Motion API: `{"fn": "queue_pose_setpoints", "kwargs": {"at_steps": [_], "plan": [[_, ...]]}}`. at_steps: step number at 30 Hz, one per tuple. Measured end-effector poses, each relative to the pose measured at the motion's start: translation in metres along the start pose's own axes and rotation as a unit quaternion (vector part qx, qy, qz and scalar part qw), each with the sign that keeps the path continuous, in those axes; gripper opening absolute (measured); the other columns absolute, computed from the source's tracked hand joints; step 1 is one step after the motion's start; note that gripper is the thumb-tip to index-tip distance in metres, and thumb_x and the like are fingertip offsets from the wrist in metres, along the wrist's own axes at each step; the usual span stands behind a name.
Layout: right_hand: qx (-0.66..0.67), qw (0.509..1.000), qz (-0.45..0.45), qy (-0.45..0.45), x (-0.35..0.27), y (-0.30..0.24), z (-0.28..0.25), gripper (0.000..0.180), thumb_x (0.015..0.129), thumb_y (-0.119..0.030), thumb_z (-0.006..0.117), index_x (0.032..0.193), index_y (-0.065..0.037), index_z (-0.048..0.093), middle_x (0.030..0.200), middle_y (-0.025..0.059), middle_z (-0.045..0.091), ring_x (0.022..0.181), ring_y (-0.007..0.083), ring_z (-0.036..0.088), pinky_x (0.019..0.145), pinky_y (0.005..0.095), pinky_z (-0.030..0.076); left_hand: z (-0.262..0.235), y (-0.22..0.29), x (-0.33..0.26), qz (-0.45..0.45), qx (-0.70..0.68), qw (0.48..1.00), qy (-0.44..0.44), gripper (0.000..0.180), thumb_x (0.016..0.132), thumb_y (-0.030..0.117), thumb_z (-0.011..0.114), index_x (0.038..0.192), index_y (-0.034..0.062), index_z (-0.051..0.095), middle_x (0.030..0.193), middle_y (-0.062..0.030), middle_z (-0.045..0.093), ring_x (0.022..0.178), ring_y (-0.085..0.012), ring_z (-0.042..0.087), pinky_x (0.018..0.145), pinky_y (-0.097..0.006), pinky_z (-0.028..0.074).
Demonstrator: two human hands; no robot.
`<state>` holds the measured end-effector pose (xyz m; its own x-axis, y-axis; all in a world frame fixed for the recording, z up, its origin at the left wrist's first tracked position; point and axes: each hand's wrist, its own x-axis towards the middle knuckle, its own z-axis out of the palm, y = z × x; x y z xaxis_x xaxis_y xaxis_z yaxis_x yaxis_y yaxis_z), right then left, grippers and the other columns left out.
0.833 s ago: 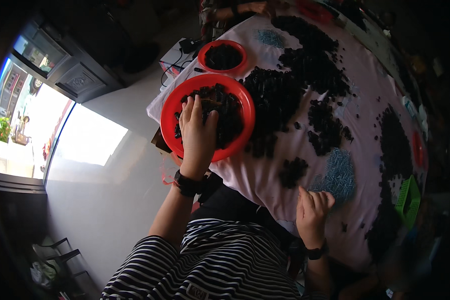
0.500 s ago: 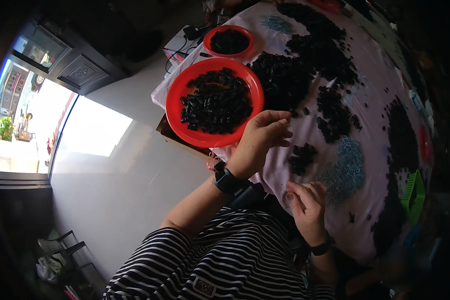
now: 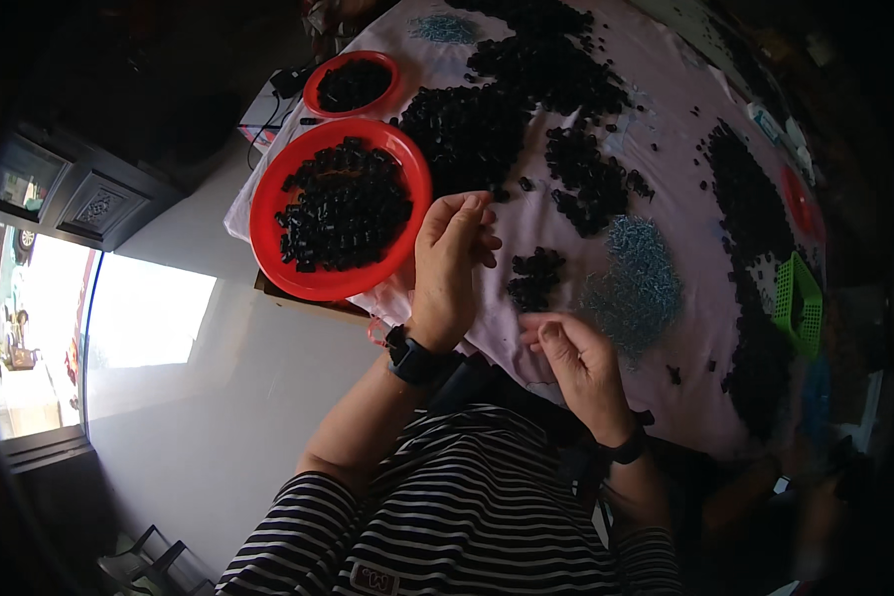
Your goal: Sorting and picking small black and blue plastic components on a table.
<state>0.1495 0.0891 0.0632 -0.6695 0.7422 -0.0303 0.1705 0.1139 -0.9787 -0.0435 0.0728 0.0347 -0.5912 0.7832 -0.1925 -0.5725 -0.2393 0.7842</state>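
My left hand (image 3: 449, 260) is raised over the near edge of the pink cloth, beside a red plate (image 3: 264, 236) heaped with small black plastic pieces (image 3: 343, 223). Its thumb and forefinger are pressed together and the other fingers curl. Whatever they pinch is too small to make out. Lower and to the right, my right hand (image 3: 588, 370) is closed, thumb against the bent fingers, any held thing hidden. It is near a small cluster of black pieces (image 3: 536, 280) and a pile of bluish metal screws or pins (image 3: 641, 283).
The cloth-covered table (image 3: 497, 308) carries large heaps of black pieces (image 3: 467, 129). Behind stand a smaller red plate (image 3: 392, 87) and another bluish pile (image 3: 443, 29). A green basket (image 3: 798, 306) is at the right edge. A plastic chair (image 3: 149, 561) stands lower left.
The whole view has shifted, so the table and plates appear farther left. My left hand keeps its pinch beside the plate. My right hand has turned slightly, its fingers reaching more leftward.
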Motion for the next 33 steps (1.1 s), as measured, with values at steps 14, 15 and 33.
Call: {"fn": "queue_pose_setpoints", "kwargs": {"at_steps": [14,15,33], "plan": [[0.059,0.923,0.018,0.380,0.052,0.039,-0.079,0.034,0.107,-0.024,0.052,0.108,0.003,0.073,0.093,0.0050,0.070,0.083,0.0102,0.059,0.079,0.0263,0.049,0.035,-0.088,-0.123,-0.256,0.198,0.872,-0.367,0.062,0.095,0.039,0.075,0.127,-0.0074,0.051,0.108,-0.0147,0.068,0.105,-0.0175,0.064,0.090,-0.032,0.052],[0.051,0.921,0.027,0.385,0.051,0.042,-0.082,0.034,0.107,-0.024,0.052,0.108,0.003,0.073,0.093,0.0055,0.070,0.083,0.0107,0.060,0.079,0.0266,0.049,0.040,-0.082,-0.122,-0.255,0.215,0.870,-0.362,0.060,0.095,0.040,0.075,0.125,-0.0074,0.052,0.107,-0.0148,0.068,0.102,-0.0173,0.064,0.088,-0.032,0.052],[0.081,0.967,0.038,0.237,0.012,0.050,-0.080,0.018,0.104,-0.012,0.062,0.115,0.001,0.068,0.105,0.0016,0.068,0.093,0.0078,0.062,0.081,0.0236,0.051,0.033,-0.066,-0.134,-0.231,0.320,0.812,-0.429,0.054,0.096,0.033,0.074,0.126,-0.0051,0.052,0.107,-0.0163,0.071,0.102,-0.0214,0.068,0.090,-0.034,0.053]]}}
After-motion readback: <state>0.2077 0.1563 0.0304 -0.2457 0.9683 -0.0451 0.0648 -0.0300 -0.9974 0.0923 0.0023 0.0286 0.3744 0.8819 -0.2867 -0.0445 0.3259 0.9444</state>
